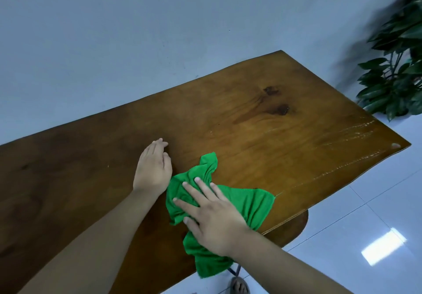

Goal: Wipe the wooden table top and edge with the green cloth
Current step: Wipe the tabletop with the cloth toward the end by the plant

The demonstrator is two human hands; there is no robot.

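The right hand (214, 219) lies flat, fingers wide, on the green cloth (249, 204). The left hand (153, 168) rests flat on the table (262, 120), fingers close together.

The brown wooden surface (262, 120) with two dark knots in the grain fills most of the view, and pale scratch marks run near its right edge. The right hand (213, 220) lies flat with spread fingers on a crumpled bright green cloth (249, 204). The cloth is at the near edge of the surface, and its lower part hangs over this edge. The left hand (154, 168) rests palm down on the bare wood, just beside the cloth on its left. A dark green leafy plant (397, 70) stands on the white tiled floor (365, 214) by the pale wall (137, 31). A foot in a sandal (238, 286) shows below.
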